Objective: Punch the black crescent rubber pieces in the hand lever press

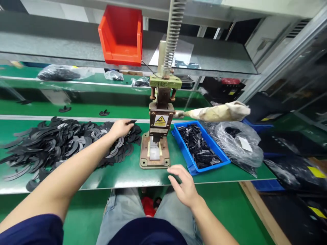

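My left hand (120, 129) is over the right end of a heap of curved black plastic parts (68, 143). Its fingers pinch a small black plastic part (131, 121), mostly covered by the fingers. My right hand (182, 185) is at the front edge of the table, thumb and fingers apart, with nothing in it. Between my hands stands a hand press (161, 109) with a warning label and a spring on top. A whitish block (154, 151) sits on its base under the ram. The cloth-wrapped lever (217, 112) points right.
Right of the press, a blue tray (187, 158) holds many small black parts, beside a clear plastic bag (237, 146). A red bin (121, 56) hangs over the shelf (63, 44) edge. Two curved pieces (104, 112) and several bags (63, 72) lie farther back.
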{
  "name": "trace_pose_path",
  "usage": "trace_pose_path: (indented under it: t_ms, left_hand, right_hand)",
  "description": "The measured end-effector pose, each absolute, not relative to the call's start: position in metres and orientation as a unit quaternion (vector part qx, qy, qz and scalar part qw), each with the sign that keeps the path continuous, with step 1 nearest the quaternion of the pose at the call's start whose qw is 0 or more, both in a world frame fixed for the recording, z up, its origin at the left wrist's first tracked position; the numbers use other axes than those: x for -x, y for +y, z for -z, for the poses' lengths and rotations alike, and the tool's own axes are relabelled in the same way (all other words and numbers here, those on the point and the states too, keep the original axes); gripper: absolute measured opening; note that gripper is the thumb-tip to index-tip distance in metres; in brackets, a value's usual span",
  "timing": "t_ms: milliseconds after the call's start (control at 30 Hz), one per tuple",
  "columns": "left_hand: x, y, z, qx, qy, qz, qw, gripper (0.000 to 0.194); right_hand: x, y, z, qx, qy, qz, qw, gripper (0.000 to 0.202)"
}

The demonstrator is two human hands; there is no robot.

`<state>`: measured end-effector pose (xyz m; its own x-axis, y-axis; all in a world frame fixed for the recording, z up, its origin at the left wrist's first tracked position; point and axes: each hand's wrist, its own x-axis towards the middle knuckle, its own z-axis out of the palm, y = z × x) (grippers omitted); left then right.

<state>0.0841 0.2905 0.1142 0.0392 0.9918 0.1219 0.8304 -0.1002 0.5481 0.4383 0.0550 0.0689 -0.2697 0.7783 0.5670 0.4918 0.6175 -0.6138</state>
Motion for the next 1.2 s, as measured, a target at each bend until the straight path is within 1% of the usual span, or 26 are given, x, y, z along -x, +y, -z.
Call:
trace_pose_path:
  t_ms: [67,133,167,200,267,333,400,433,467,533,567,633,667,700,767,833,967,1100,1200]
  left_hand:
    - [-0.086,0.331,-0.128,-0.711,0.651,-0.24,0.12,0.042]
    - [-0.088,0.358,-0.136,-0.71,0.651,-0.246,0.107,0.056]
    - [-0.088,0.365,-0.136,-0.705,0.654,-0.251,0.107,0.06]
    - [-0.088,0.368,-0.133,-0.7,0.658,-0.258,0.108,0.06]
    - [-0.086,0.358,-0.122,-0.697,0.655,-0.271,0.113,0.051]
    - [-0.082,0.334,-0.108,-0.704,0.638,-0.287,0.122,0.043]
    - [-0.082,0.297,-0.094,-0.707,0.621,-0.311,0.135,0.037]
    - [-0.083,0.276,-0.088,-0.706,0.612,-0.328,0.14,0.035]
    - [-0.086,0.254,-0.082,-0.705,0.602,-0.345,0.145,0.033]
    - [-0.096,0.207,-0.071,-0.711,0.57,-0.381,0.158,0.032]
    - [-0.102,0.184,-0.064,-0.715,0.552,-0.396,0.166,0.033]
    - [-0.114,0.143,-0.05,-0.728,0.52,-0.404,0.19,0.032]
    - [-0.119,0.125,-0.042,-0.733,0.509,-0.404,0.2,0.031]
    - [-0.122,0.109,-0.035,-0.737,0.502,-0.402,0.21,0.031]
    - [-0.127,0.088,-0.023,-0.741,0.49,-0.398,0.228,0.029]
    - [-0.129,0.078,-0.016,-0.744,0.481,-0.4,0.237,0.027]
    - [-0.132,0.075,-0.015,-0.748,0.47,-0.407,0.232,0.025]
    - [-0.134,0.076,-0.017,-0.754,0.47,-0.4,0.226,0.026]
    - [-0.132,0.075,-0.016,-0.752,0.471,-0.403,0.224,0.026]
  right_hand:
    - [-0.441,0.056,-0.074,0.41,-0.785,-0.154,0.437,0.029]
    - [-0.447,0.056,-0.079,0.417,-0.787,-0.146,0.431,0.028]
    - [-0.451,0.056,-0.082,0.422,-0.786,-0.141,0.429,0.028]
    - [-0.458,0.056,-0.084,0.427,-0.785,-0.134,0.429,0.029]
    - [-0.476,0.058,-0.087,0.439,-0.781,-0.117,0.429,0.029]
    - [-0.5,0.065,-0.091,0.46,-0.774,-0.093,0.425,0.026]
    - [-0.527,0.08,-0.096,0.509,-0.761,-0.059,0.398,0.022]
    - [-0.54,0.09,-0.1,0.548,-0.753,-0.042,0.362,0.023]
    - [-0.551,0.101,-0.103,0.591,-0.746,-0.027,0.306,0.026]
    - [-0.567,0.125,-0.108,0.662,-0.733,-0.015,0.157,0.039]
    - [-0.572,0.136,-0.11,0.678,-0.727,-0.021,0.104,0.047]
    - [-0.574,0.152,-0.109,0.689,-0.722,-0.041,0.045,0.062]
    - [-0.574,0.158,-0.106,0.692,-0.72,-0.052,0.025,0.066]
    - [-0.572,0.162,-0.104,0.694,-0.717,-0.062,0.007,0.066]
    - [-0.569,0.167,-0.098,0.698,-0.712,-0.078,-0.019,0.054]
    - [-0.565,0.168,-0.095,0.702,-0.706,-0.085,-0.029,0.044]
    - [-0.565,0.163,-0.098,0.715,-0.695,-0.077,0.001,0.04]
    - [-0.573,0.153,-0.104,0.716,-0.689,-0.07,0.085,0.03]
    - [-0.579,0.144,-0.107,0.702,-0.688,-0.068,0.173,0.04]
